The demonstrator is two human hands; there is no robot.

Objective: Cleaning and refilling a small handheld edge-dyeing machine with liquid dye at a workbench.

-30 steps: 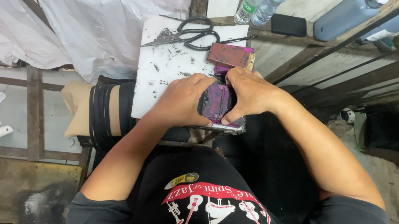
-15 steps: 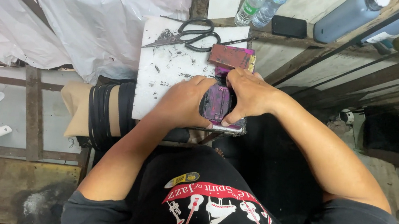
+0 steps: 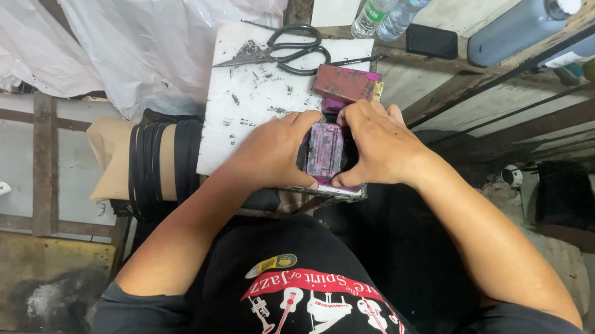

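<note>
Big crumpled white plastic sheet (image 3: 104, 26) fills the upper left of the frame, and right of it sits a scuffed white work board (image 3: 260, 103), probably as a flat base to press on. At centre frame, the left hand (image 3: 273, 149) and right hand (image 3: 382, 143) cup a small purple-stained block (image 3: 325, 150) from both sides, fingers curled snug around it, seemingly to steady it. Black scissors (image 3: 285, 48) lie at the board's top.

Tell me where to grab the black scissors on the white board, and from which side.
Take the scissors by the two looped handles at their right end, reaching in from above. They lie flat with blades pointing left, clear of both hands, so the loops are the safe, open part.
</note>
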